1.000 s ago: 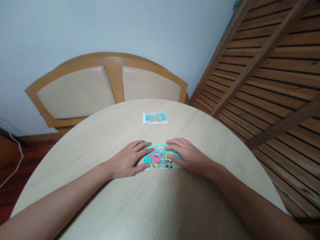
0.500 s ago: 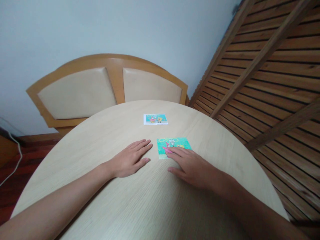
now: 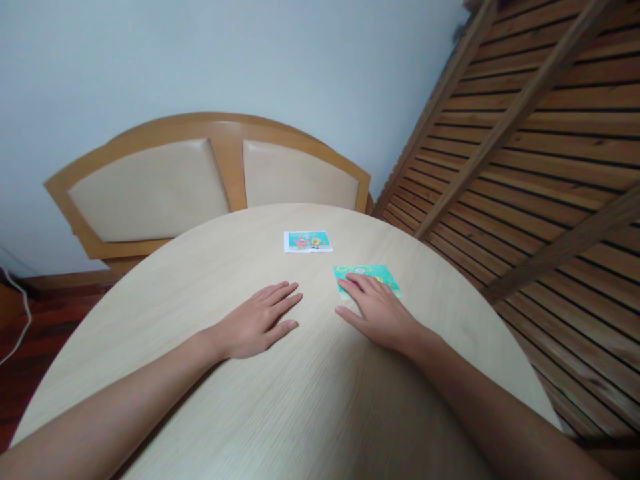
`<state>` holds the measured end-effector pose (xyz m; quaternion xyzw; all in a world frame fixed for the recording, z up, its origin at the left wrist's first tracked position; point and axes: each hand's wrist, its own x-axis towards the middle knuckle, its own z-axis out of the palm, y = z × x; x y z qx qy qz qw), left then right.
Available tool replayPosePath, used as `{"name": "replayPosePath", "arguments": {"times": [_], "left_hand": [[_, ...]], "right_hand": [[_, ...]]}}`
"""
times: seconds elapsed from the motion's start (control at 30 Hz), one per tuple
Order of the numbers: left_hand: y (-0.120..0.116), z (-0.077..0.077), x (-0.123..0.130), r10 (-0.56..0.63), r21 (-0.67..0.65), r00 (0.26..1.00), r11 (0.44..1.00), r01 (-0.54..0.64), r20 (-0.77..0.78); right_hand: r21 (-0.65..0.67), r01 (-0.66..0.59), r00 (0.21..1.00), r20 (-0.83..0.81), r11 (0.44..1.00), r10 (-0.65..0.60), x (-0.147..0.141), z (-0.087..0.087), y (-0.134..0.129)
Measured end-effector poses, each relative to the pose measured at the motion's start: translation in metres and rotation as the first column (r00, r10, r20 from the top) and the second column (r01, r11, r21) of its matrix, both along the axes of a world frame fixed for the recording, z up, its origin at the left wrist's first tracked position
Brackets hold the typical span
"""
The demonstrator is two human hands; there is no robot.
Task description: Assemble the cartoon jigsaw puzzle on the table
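Note:
My right hand lies with fingers spread over a teal cartoon picture, its fingertips on the picture and covering much of it. The thumb rests apart, just off the picture's near left corner. My left hand is flat on the round table to the left, fingers outstretched, holding nothing. Farther back lies a smaller white-edged sheet printed with a similar teal cartoon scene; neither hand touches it.
Behind the table stands a wooden headboard with cream padded panels, against a pale wall. Slatted wood slants along the right side. A white cable hangs at the far left above the dark red floor.
The teal picture under my right hand has slid away from me and to the right, along with the hand. My left hand stays in place. The view has shifted slightly.

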<state>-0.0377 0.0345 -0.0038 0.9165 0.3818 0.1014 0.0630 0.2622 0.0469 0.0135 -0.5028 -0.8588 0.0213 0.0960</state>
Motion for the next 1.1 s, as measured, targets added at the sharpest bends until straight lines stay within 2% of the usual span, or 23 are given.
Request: {"name": "replayPosePath", "arguments": {"times": [0.23,0.43,0.53,0.7,0.9,1.0,1.1], "left_hand": [[0.0,0.0,0.001,0.002,0.001,1.0,1.0,-0.002,0.004],[0.001,-0.001,0.002,-0.001,0.007,1.0,1.0,0.001,0.029],[0.002,-0.003,0.001,-0.005,0.018,0.998,1.0,0.004,0.056],[0.003,-0.005,0.001,-0.008,0.022,0.998,1.0,0.007,0.061],[0.009,-0.001,0.003,-0.014,0.051,0.992,0.999,0.008,0.124],[0.016,0.0,0.004,0.005,0.062,0.982,0.998,-0.017,0.188],[0.021,-0.003,0.003,0.014,0.075,0.986,0.997,-0.027,0.168]], "right_hand": [[-0.066,0.012,1.0,0.001,0.998,-0.012,0.0,-0.006,0.005],[-0.127,0.12,0.993,0.007,0.985,-0.121,0.005,-0.022,0.014],[-0.142,0.158,0.987,0.0,0.977,-0.159,0.008,-0.026,0.032],[-0.245,0.195,0.981,0.034,0.95,-0.193,0.012,-0.019,0.079],[-0.183,0.228,0.973,0.021,0.956,-0.228,0.002,-0.021,0.12],[-0.145,0.229,0.973,0.003,0.962,-0.231,-0.002,-0.024,0.127],[-0.102,0.227,0.973,-0.015,0.968,-0.23,-0.003,-0.025,0.125]]}}
